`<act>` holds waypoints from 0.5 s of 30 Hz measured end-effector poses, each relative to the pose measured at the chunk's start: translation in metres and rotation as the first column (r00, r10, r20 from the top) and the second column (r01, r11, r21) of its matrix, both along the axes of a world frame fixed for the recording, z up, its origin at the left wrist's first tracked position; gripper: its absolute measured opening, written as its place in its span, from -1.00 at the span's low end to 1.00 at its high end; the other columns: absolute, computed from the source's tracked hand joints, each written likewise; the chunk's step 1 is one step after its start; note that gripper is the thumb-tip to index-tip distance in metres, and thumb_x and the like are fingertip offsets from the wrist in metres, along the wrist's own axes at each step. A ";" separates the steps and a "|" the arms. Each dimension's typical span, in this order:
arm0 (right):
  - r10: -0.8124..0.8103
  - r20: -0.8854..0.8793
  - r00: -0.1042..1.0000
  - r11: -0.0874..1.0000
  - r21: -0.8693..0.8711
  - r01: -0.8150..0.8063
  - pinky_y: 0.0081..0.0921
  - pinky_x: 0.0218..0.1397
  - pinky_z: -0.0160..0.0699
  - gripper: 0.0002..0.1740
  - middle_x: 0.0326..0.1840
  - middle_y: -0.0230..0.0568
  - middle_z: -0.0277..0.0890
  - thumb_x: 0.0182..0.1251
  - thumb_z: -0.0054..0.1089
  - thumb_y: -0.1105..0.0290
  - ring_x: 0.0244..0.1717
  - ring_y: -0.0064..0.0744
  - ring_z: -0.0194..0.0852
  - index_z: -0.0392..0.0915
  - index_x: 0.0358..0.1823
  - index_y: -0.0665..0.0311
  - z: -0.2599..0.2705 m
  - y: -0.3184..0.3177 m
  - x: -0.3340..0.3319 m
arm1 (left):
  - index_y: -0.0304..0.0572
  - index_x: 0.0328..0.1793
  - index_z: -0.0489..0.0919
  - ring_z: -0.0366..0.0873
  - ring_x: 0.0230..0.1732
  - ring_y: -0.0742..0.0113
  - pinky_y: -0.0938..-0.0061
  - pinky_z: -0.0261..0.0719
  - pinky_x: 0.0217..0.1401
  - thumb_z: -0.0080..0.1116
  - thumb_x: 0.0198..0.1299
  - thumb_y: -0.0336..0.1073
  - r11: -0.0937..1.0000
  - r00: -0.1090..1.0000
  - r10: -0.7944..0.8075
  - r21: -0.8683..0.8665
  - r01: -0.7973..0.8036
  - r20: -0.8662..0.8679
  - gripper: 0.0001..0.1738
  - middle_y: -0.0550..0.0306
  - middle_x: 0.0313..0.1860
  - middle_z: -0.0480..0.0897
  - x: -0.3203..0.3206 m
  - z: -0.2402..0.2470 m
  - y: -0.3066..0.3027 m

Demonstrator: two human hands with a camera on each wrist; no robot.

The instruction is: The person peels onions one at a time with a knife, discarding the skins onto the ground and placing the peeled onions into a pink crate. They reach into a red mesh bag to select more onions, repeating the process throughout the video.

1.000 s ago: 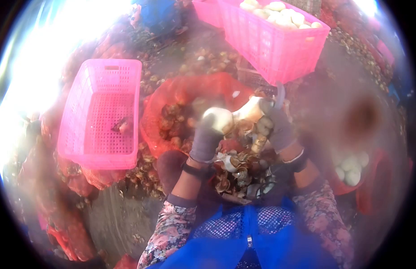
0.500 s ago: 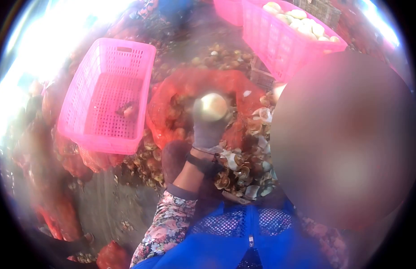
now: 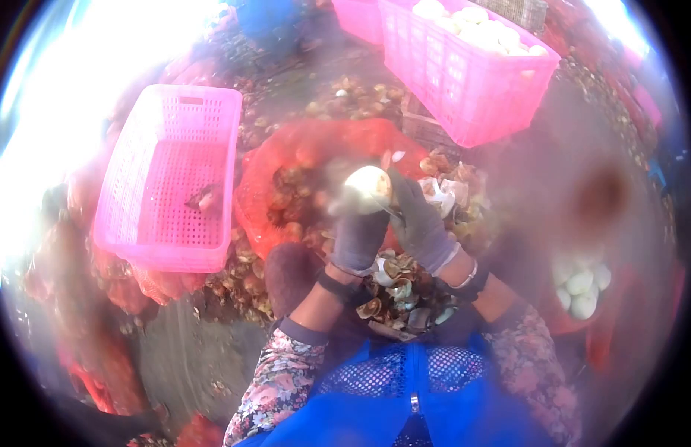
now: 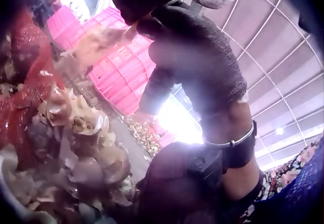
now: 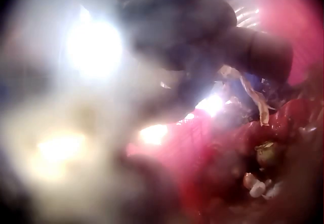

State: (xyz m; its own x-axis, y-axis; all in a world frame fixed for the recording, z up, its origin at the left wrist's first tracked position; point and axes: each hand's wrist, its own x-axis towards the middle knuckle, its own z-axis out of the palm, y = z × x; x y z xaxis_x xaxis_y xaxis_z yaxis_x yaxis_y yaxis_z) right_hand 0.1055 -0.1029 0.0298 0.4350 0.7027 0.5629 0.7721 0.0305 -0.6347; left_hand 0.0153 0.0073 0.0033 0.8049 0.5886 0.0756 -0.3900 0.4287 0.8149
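Observation:
In the head view the gloved left hand [image 3: 358,237] holds a pale round onion [image 3: 368,185] above an open red mesh sack [image 3: 260,186]. The gloved right hand [image 3: 422,226] is at the onion's right side, its fingers bent; a thin object, perhaps a blade, shows by its fingertips, too blurred to name. In the left wrist view the right hand [image 4: 202,62] has curled fingers near the top, with a pale piece above it. The right wrist view is mostly blurred by glare. Loose peels [image 3: 405,287] lie below the hands.
A pink crate [image 3: 163,257] with a small reddish piece inside stands at left. Another pink crate [image 3: 472,89] full of pale onions stands at upper right. More peeled onions [image 3: 582,287] sit at lower right. Brown onions and skins are scattered on the ground.
The right hand, hidden behind a large blur half a second ago and out to the right before that, is now beside the onion in the left hand. The head view has shifted slightly.

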 end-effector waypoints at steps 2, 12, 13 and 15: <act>-0.029 0.001 1.000 0.999 -0.025 0.029 -0.25 -0.02 0.65 -0.31 0.18 0.11 0.44 0.28 0.10 0.54 0.00 0.03 0.59 0.23 0.47 0.11 -0.001 -0.001 0.001 | -0.17 0.37 0.40 0.54 0.18 0.19 0.21 0.56 0.23 0.19 0.32 0.19 0.975 0.992 -0.095 -0.194 0.110 0.088 -0.29 0.08 0.19 0.56 -0.003 0.002 -0.003; -0.055 0.041 0.998 0.998 0.015 0.055 -0.37 -0.14 0.69 -0.45 0.08 -0.12 0.60 0.25 0.21 0.47 -0.08 -0.17 0.68 0.41 0.31 0.18 -0.017 0.003 0.020 | -0.26 0.33 0.34 0.55 0.12 0.26 0.31 0.57 0.24 0.40 0.13 -0.19 0.912 0.985 0.173 0.378 -0.160 -0.001 -0.30 0.02 0.16 0.54 -0.008 0.026 -0.017; -0.068 0.043 0.997 0.994 0.088 0.064 -0.39 -0.17 0.69 -0.48 0.08 -0.14 0.60 0.26 0.21 0.45 -0.12 -0.20 0.69 0.44 0.29 0.18 -0.021 0.006 0.023 | -0.26 0.34 0.34 0.55 0.13 0.25 0.31 0.57 0.24 0.41 0.12 -0.18 0.908 0.985 0.174 0.385 -0.162 0.004 -0.28 0.01 0.16 0.54 -0.008 0.026 -0.020; -0.077 -0.116 0.990 0.985 -0.165 0.057 -0.41 -0.21 0.68 -0.52 0.10 -0.18 0.61 0.28 0.19 0.46 -0.19 -0.32 0.68 0.47 0.26 0.17 -0.004 0.001 0.032 | -0.27 0.35 0.34 0.54 0.15 0.23 0.30 0.57 0.24 0.41 0.11 -0.15 0.898 0.985 0.173 0.408 -0.164 0.016 -0.26 0.00 0.17 0.53 -0.007 0.034 -0.023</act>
